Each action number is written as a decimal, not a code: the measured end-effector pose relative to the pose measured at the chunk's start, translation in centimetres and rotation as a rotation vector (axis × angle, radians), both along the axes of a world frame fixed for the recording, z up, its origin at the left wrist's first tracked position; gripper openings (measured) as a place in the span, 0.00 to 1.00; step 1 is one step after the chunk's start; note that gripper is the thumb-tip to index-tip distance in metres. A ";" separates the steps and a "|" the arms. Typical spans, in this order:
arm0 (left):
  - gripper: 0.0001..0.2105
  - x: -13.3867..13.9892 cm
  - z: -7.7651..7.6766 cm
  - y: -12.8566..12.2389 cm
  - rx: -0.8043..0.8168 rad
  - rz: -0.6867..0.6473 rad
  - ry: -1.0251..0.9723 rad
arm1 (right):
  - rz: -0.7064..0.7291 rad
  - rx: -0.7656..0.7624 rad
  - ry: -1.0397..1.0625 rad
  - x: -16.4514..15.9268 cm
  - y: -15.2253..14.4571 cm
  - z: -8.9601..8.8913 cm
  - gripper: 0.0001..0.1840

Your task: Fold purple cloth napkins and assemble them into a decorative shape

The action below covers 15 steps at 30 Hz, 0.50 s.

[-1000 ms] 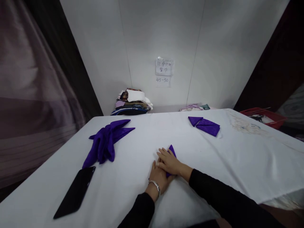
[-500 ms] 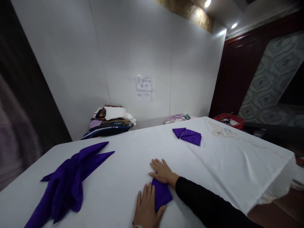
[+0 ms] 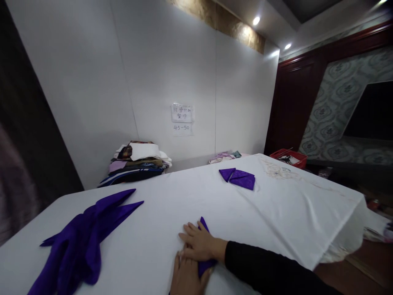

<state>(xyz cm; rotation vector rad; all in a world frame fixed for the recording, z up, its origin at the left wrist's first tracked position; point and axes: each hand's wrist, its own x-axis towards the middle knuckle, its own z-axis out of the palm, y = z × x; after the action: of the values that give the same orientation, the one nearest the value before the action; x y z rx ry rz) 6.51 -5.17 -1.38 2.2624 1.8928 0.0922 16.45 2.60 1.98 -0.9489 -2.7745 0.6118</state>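
A folded purple napkin (image 3: pixel 205 267) lies on the white-covered table in front of me, mostly hidden beneath my hands. My right hand (image 3: pixel 199 244), in a black sleeve, lies across its middle with fingers stretched to the left; a pointed corner sticks out above it. My left hand (image 3: pixel 186 277) rests flat at the napkin's left side, its fingertips partly covered by my right hand. A loosely spread purple cloth (image 3: pixel 81 237) lies on the left of the table. Farther back, to the right, is a flat-folded purple napkin (image 3: pixel 242 179).
A pile of folded clothes (image 3: pixel 136 164) stands beyond the table's back edge, with a smaller cloth heap (image 3: pixel 224 157) to its right. A red basket (image 3: pixel 290 157) is at the far right corner. The white tablecloth (image 3: pixel 288 217) hangs over the right edge.
My right hand has moved left and nearer, now overlapping my left fingers. A napkin corner now shows above my right hand, and less of its body is visible. The view has shifted slightly.
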 end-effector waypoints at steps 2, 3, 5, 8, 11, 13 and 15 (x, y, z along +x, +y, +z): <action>0.34 0.0 0.0 0.0 -0.001 0.013 0.001 | -0.024 -0.015 0.002 0.2 0.1 -0.8 0.36; 0.34 0.1 0.0 0.0 -0.002 0.016 0.004 | -0.034 -0.011 0.012 0.2 0.2 -1.1 0.35; 0.34 0.0 0.1 0.1 -0.020 0.010 0.011 | -0.045 -0.001 0.030 0.3 0.6 -1.3 0.34; 0.34 -0.1 0.2 0.1 -0.051 -0.015 0.020 | -0.044 0.005 0.038 0.3 0.7 -1.2 0.34; 0.35 -0.3 -0.2 0.0 -0.036 0.000 0.033 | -0.036 0.018 0.039 0.3 0.5 -1.2 0.33; 0.36 -0.7 -1.2 -0.4 -0.013 0.034 0.042 | -0.033 0.031 0.040 0.3 0.5 -1.4 0.34; 0.38 -1.2 -2.7 -1.1 0.040 0.090 0.053 | -0.034 0.051 0.038 0.4 0.6 -1.6 0.34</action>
<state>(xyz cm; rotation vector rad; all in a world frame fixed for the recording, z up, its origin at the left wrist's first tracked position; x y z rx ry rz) 5.27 -6.24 -4.06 2.2262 2.0370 0.0851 16.83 3.16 0.41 -0.9618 -2.7213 0.5448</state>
